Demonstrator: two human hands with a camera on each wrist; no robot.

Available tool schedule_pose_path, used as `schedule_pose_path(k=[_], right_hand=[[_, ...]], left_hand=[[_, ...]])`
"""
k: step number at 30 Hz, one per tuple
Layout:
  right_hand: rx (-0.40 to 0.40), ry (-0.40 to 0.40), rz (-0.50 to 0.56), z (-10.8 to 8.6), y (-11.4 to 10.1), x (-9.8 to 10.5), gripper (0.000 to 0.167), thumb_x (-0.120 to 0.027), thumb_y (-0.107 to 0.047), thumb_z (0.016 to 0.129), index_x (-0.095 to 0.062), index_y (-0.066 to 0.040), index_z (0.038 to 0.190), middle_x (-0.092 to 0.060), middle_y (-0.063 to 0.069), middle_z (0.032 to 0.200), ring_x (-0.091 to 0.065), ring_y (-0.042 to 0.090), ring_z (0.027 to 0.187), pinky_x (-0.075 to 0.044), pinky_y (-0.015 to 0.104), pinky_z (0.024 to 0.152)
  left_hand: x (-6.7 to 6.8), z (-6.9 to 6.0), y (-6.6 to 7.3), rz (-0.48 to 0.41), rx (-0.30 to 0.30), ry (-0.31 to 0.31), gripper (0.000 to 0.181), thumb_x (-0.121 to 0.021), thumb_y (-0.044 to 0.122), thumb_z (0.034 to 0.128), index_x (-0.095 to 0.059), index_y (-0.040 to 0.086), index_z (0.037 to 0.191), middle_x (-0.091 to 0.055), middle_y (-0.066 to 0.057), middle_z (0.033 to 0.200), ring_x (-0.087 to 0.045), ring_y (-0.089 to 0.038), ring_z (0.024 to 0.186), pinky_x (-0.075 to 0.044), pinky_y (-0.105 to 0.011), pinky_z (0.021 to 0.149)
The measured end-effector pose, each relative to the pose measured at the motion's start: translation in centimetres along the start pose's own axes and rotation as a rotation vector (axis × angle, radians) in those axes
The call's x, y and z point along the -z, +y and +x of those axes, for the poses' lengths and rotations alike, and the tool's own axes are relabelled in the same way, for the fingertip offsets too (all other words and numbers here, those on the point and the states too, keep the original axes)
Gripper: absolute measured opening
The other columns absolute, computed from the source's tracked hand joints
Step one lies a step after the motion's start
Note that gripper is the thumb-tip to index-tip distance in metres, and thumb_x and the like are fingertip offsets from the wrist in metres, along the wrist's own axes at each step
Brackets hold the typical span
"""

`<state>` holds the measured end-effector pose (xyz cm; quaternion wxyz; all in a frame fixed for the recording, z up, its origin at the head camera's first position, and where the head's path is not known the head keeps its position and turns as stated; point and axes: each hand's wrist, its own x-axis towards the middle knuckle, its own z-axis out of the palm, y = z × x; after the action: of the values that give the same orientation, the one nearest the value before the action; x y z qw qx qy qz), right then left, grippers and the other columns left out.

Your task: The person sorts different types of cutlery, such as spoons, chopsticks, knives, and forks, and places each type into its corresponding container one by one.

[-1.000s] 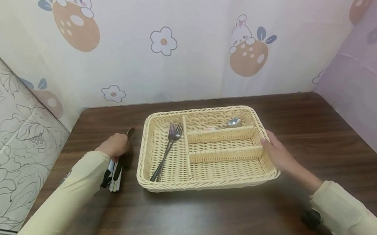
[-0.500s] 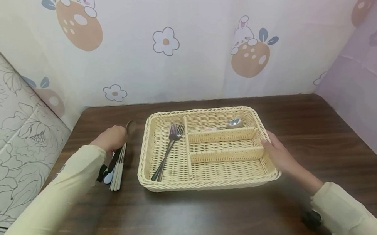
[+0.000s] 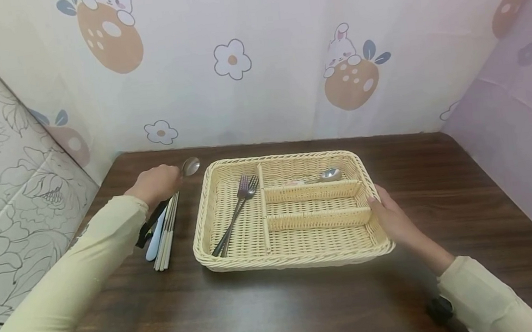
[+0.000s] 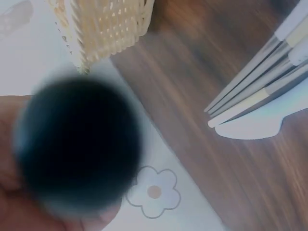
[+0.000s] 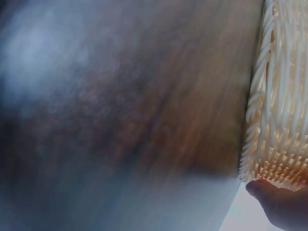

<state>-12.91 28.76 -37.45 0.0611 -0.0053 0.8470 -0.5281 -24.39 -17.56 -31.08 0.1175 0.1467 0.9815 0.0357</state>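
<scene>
My left hand [image 3: 156,184] holds a spoon [image 3: 191,166] above the table, left of the wicker basket. The spoon's bowl points toward the basket; its dark handle [image 4: 79,147] looms blurred and close in the left wrist view. Below that hand lie several chopsticks [image 3: 168,237] with pale ends, beside a pale knife [image 3: 155,243]. My right hand [image 3: 392,214] grips the right side of the basket [image 3: 296,261], thumb [image 5: 262,189] at the rim. Two forks [image 3: 234,219] lie crossed in the basket's left compartment, and another spoon [image 3: 330,174] rests in the back right compartment.
Thin woven dividers [image 3: 318,217] split the basket's right part into three compartments. The dark wooden table [image 3: 273,318] meets a patterned curtain [image 3: 282,93] at the back and a flower-patterned wall [image 3: 14,162] at the left.
My left hand has lifted the spoon up and away from the chopsticks and knife, which show more now. The right hand keeps its grip on the basket, and the basket has stayed put.
</scene>
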Motion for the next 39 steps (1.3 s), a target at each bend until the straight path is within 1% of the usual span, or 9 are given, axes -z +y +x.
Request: schedule_pose_path(k=[4, 8, 12, 16, 21, 28, 32, 36, 39], right_hand=[[-0.01, 0.004, -0.004, 0.0, 0.0, 0.0, 0.056, -0.022, -0.026, 0.105, 0.0, -0.004, 0.151, -0.034, 0.036, 0.133, -0.06, 0.037, 0.096, -0.051, 0.04, 0.079], [-0.016, 0.011, -0.027, -0.1, 0.0, -0.1, 0.056, -0.022, -0.026, 0.105, 0.0, -0.002, 0.151, -0.033, 0.036, 0.135, -0.057, 0.038, 0.1, -0.049, 0.042, 0.083], [-0.019, 0.009, -0.037, -0.1, 0.1, -0.2, 0.056, -0.021, -0.026, 0.105, -0.001, -0.002, 0.151, -0.031, 0.036, 0.137, -0.056, 0.038, 0.102, -0.048, 0.044, 0.084], [-0.015, 0.009, -0.056, 0.0, 0.0, -0.1, 0.056, -0.021, -0.026, 0.105, -0.001, -0.002, 0.151, -0.031, 0.036, 0.138, -0.055, 0.039, 0.103, -0.046, 0.046, 0.087], [-0.004, 0.01, -0.078, 0.0, -0.3, 0.0, 0.056, -0.021, -0.026, 0.105, -0.001, -0.001, 0.15, -0.033, 0.036, 0.136, -0.056, 0.038, 0.102, -0.044, 0.047, 0.089], [-0.012, 0.006, -0.055, 0.1, -0.4, 0.1, 0.056, -0.021, -0.026, 0.105, -0.001, -0.002, 0.15, -0.035, 0.037, 0.132, -0.059, 0.037, 0.097, -0.05, 0.043, 0.082], [-0.017, 0.01, -0.031, 0.1, -0.3, 0.1, 0.055, -0.022, -0.026, 0.105, -0.001, -0.003, 0.151, -0.037, 0.037, 0.129, -0.062, 0.035, 0.092, -0.052, 0.039, 0.077], [-0.02, 0.002, -0.021, 0.1, -0.2, 0.0, 0.056, -0.022, -0.027, 0.105, 0.0, -0.003, 0.151, -0.037, 0.037, 0.129, -0.063, 0.034, 0.089, -0.052, 0.038, 0.075], [-0.025, -0.001, -0.028, 0.1, -0.2, 0.0, 0.057, -0.022, -0.029, 0.105, 0.001, -0.004, 0.151, -0.037, 0.036, 0.129, -0.063, 0.032, 0.088, -0.052, 0.037, 0.075]], left_hand=[[0.3, 0.1, 0.4, 0.016, 0.006, 0.034, 0.023, -0.05, 0.015, 0.0975, -0.063, -0.004, 0.101, -0.062, -0.009, 0.076, -0.054, -0.023, 0.064, -0.049, -0.042, 0.06], [0.6, 0.1, 0.6, 0.03, 0.005, 0.051, 0.023, -0.05, 0.015, 0.0972, -0.062, -0.005, 0.101, -0.061, -0.009, 0.075, -0.055, -0.022, 0.063, -0.048, -0.039, 0.056], [0.9, 0.1, 0.8, 0.043, -0.004, 0.068, 0.023, -0.051, 0.016, 0.0972, -0.062, -0.005, 0.1, -0.061, -0.009, 0.074, -0.056, -0.022, 0.062, -0.049, -0.039, 0.056], [0.8, 0.0, 0.8, 0.046, -0.027, 0.093, 0.022, -0.052, 0.016, 0.0973, -0.062, -0.003, 0.098, -0.061, -0.008, 0.073, -0.055, -0.021, 0.061, -0.049, -0.039, 0.056], [0.9, 0.0, 0.9, 0.055, -0.064, 0.151, 0.022, -0.054, 0.018, 0.097, -0.065, -0.001, 0.098, -0.06, -0.005, 0.07, -0.054, -0.02, 0.059, -0.045, -0.036, 0.052], [1.0, 0.4, 1.8, 0.05, -0.111, 0.224, 0.02, -0.058, 0.019, 0.0957, -0.067, 0.001, 0.097, -0.062, -0.004, 0.069, -0.054, -0.018, 0.057, -0.044, -0.035, 0.05], [0.9, 1.0, 2.5, 0.063, -0.133, 0.228, 0.02, -0.058, 0.021, 0.0956, -0.067, 0.002, 0.097, -0.063, -0.004, 0.071, -0.053, -0.019, 0.059, -0.045, -0.036, 0.052], [1.1, 1.5, 3.4, 0.076, -0.156, 0.215, 0.023, -0.056, 0.023, 0.0967, -0.067, 0.003, 0.098, -0.066, -0.007, 0.078, -0.057, -0.021, 0.063, -0.048, -0.042, 0.056], [1.3, 1.8, 4.2, 0.082, -0.174, 0.211, 0.023, -0.056, 0.024, 0.0969, -0.068, 0.004, 0.098, -0.067, -0.008, 0.081, -0.058, -0.022, 0.065, -0.049, -0.043, 0.058]])
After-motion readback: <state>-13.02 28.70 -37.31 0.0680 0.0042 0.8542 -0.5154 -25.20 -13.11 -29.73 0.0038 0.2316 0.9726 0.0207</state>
